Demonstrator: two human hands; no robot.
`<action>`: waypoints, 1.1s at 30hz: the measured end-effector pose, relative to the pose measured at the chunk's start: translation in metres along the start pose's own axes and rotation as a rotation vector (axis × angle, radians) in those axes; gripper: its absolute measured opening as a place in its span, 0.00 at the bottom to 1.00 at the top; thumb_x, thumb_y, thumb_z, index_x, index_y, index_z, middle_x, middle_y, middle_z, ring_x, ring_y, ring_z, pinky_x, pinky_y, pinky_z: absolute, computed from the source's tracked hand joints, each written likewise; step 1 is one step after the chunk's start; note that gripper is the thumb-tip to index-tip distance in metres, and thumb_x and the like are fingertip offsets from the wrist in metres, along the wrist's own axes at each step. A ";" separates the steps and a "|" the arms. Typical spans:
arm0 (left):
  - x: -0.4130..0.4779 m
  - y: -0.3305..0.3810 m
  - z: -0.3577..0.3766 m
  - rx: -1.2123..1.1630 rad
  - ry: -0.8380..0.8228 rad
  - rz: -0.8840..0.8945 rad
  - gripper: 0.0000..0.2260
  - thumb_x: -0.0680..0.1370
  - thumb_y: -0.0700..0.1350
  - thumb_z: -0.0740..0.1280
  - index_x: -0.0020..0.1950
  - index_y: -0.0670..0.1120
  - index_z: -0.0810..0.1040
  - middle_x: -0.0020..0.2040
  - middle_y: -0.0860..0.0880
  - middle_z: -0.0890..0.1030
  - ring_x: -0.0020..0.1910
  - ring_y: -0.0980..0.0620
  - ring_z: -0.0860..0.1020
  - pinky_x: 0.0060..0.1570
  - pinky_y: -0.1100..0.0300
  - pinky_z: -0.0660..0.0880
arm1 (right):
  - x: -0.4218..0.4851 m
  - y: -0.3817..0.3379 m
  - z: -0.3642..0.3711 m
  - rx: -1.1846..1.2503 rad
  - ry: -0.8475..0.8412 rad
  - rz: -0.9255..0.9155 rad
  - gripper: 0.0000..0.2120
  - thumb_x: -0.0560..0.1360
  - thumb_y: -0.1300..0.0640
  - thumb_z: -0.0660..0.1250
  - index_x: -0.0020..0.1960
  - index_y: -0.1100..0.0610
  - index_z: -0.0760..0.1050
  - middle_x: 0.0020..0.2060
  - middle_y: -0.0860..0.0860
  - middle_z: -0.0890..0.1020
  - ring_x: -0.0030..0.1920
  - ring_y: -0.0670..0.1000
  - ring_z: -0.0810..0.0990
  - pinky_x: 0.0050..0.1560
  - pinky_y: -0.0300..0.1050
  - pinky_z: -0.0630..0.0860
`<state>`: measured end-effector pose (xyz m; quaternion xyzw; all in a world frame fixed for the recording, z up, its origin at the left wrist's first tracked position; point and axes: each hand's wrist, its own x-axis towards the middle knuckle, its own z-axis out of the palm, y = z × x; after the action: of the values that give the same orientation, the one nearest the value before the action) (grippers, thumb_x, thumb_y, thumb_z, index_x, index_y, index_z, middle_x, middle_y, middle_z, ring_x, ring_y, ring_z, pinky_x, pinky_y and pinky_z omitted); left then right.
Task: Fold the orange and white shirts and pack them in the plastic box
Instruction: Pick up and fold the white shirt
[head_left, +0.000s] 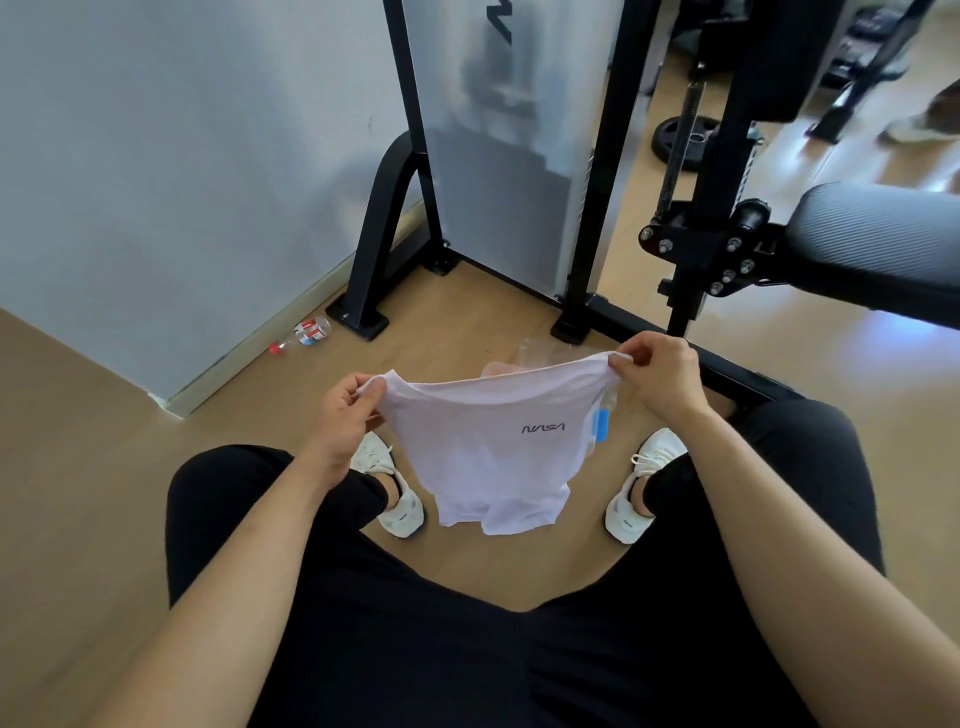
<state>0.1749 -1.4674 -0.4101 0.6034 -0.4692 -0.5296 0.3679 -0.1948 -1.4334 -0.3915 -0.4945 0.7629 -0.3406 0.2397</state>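
A small white shirt with a dark NASA logo hangs in the air between my knees, spread wide. My left hand pinches its upper left corner. My right hand pinches its upper right corner. Behind the shirt, on the floor, stands the clear plastic box with a blue clip, mostly hidden. A strip of orange cloth shows inside it above the shirt's top edge.
I sit with black trousers and white shoes on a wooden floor. A black gym machine frame and a padded seat stand ahead and right. A plastic bottle lies by the white wall on the left.
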 end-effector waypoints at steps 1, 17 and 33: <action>0.001 0.005 0.000 0.018 0.011 0.021 0.07 0.83 0.44 0.64 0.53 0.41 0.78 0.48 0.45 0.81 0.49 0.47 0.80 0.53 0.52 0.81 | 0.000 -0.005 -0.001 0.036 0.012 0.006 0.02 0.76 0.58 0.72 0.47 0.56 0.81 0.38 0.49 0.80 0.37 0.42 0.76 0.37 0.32 0.69; 0.024 0.148 -0.077 0.477 -0.160 0.285 0.08 0.74 0.39 0.75 0.52 0.48 0.85 0.46 0.44 0.87 0.45 0.48 0.84 0.52 0.55 0.80 | 0.063 -0.148 -0.062 0.474 -0.115 -0.083 0.04 0.81 0.61 0.66 0.51 0.58 0.80 0.43 0.52 0.80 0.47 0.52 0.79 0.53 0.49 0.82; 0.030 0.166 -0.084 0.517 -0.058 0.282 0.02 0.77 0.42 0.73 0.45 0.46 0.85 0.41 0.47 0.83 0.44 0.50 0.77 0.50 0.54 0.74 | 0.060 -0.192 -0.061 0.404 0.023 -0.105 0.02 0.79 0.59 0.69 0.49 0.55 0.80 0.44 0.50 0.80 0.53 0.55 0.81 0.59 0.54 0.81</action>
<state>0.2282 -1.5487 -0.2487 0.5907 -0.6780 -0.3530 0.2584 -0.1475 -1.5249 -0.2083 -0.4716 0.6551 -0.5041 0.3071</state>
